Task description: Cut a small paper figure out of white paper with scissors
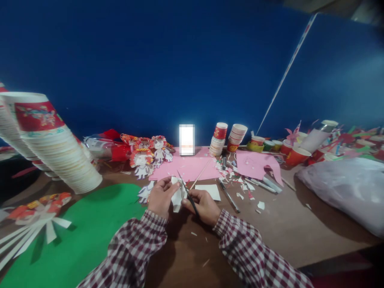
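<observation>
My left hand [161, 197] is closed around a small white paper cutout [177, 196], held just above the brown table [282, 236]. Gripped in my right hand [204, 206] is a pair of scissors [186, 193] with dark handles; its blades point up and left into the paper. The two hands nearly touch. Both of my sleeves are red and white check. Small paper scraps [244, 188] lie on the table around and behind the hands.
A green sheet [87, 232] lies at the left, pink sheets [192, 166] behind the hands. Stacked paper cups [54, 148] lean at the left; more cups [220, 138] stand at the back. Paper figures [147, 154], pens [229, 196], a wooden stick [200, 174] and a plastic bag [345, 188] are around.
</observation>
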The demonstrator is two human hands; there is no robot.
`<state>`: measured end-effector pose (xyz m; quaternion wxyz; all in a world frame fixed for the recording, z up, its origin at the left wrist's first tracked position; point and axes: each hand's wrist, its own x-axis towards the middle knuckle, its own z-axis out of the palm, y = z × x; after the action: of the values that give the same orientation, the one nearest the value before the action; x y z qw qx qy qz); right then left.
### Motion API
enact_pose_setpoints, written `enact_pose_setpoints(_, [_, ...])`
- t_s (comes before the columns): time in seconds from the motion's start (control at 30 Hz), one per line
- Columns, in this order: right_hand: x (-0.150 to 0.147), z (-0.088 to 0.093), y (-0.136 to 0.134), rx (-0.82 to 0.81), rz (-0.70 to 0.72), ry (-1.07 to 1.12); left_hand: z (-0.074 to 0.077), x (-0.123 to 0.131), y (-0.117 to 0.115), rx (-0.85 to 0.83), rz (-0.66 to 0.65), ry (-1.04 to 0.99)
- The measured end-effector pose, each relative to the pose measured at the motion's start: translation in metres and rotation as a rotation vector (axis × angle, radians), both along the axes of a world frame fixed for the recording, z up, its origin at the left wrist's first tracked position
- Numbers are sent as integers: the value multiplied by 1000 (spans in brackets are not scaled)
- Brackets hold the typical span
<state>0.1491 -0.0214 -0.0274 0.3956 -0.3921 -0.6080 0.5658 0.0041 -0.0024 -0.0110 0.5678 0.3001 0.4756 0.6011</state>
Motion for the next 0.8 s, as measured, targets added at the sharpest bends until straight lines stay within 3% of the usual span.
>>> enact_pose_setpoints(0.3, [2,1,-1,32,-37,-114,-7,-4,3,26,-27,26])
enact_pose_setpoints(0.8, [2,8,-2,43,-47,-117,-3,-6,4,11,-57,32])
